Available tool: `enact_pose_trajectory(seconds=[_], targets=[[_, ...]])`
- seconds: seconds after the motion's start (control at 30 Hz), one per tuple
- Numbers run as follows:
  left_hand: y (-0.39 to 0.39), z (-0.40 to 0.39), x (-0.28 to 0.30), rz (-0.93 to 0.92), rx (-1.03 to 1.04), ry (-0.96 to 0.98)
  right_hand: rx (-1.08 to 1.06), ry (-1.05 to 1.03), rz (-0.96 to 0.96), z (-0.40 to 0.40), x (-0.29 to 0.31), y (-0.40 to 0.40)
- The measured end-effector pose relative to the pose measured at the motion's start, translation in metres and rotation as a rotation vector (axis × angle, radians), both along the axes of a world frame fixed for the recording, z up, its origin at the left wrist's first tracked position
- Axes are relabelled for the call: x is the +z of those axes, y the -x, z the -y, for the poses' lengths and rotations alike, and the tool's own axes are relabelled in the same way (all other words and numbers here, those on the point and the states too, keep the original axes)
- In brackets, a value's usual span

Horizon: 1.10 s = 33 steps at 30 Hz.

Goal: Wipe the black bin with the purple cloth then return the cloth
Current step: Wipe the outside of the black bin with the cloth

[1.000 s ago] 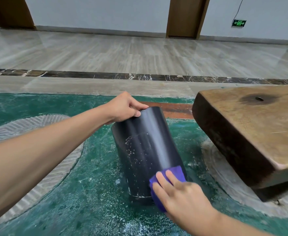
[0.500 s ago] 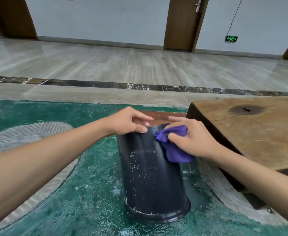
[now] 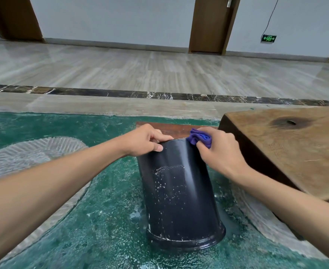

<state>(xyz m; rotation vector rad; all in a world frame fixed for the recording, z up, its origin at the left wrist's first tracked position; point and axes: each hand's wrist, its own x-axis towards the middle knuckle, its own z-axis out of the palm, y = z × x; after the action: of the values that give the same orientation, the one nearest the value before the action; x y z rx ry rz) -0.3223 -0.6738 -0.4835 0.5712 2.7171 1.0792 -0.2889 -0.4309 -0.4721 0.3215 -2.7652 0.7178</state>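
Observation:
The black bin [image 3: 179, 195] stands upside down on the green floor, its flared rim at the bottom, tilted slightly, with white specks on its side. My left hand [image 3: 146, 140] grips the bin's upper left edge, thumb on the side. My right hand [image 3: 218, 150] holds the bunched purple cloth [image 3: 200, 138] against the bin's upper right edge. Most of the cloth is hidden under my fingers.
A thick wooden slab table [image 3: 295, 148] stands close on the right, its corner near my right hand. A brown board [image 3: 171, 129] lies behind the bin. The green patterned floor [image 3: 82, 230] meets a pale tiled floor [image 3: 159, 70] with doors beyond.
My right hand has carried the cloth from the bin's lower side up to its top right edge. The left hand has kept its grip on the top.

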Motion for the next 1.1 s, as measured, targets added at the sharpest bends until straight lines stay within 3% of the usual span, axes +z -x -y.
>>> enact_pose_trajectory(seconds=[0.27,0.37,0.57,0.63,0.73,0.87,1.0,1.1], targets=[[0.008,-0.001,0.002,-0.027,-0.012,0.028,0.204,-0.437,-0.305,0.017,-0.033,-0.033],[0.012,0.002,0.0,-0.035,0.0,0.036,0.284,-0.641,-0.246,0.01,-0.053,-0.058],[0.018,-0.007,-0.004,-0.023,0.031,-0.024,0.472,-0.846,-0.217,-0.01,-0.104,-0.105],[0.021,-0.012,-0.004,-0.011,0.041,-0.046,0.508,-0.856,-0.103,-0.018,-0.119,-0.12],[0.021,-0.02,-0.005,0.012,0.056,-0.065,0.542,-0.807,0.061,-0.03,-0.117,-0.124],[0.019,-0.028,-0.002,0.038,0.035,-0.048,0.302,-0.488,0.183,-0.036,-0.073,-0.103],[0.012,-0.029,-0.003,0.038,0.034,-0.079,-0.033,0.03,0.053,-0.031,-0.023,-0.066],[0.007,-0.016,-0.005,0.056,0.036,-0.023,-0.148,0.074,0.001,-0.029,-0.002,-0.035]])
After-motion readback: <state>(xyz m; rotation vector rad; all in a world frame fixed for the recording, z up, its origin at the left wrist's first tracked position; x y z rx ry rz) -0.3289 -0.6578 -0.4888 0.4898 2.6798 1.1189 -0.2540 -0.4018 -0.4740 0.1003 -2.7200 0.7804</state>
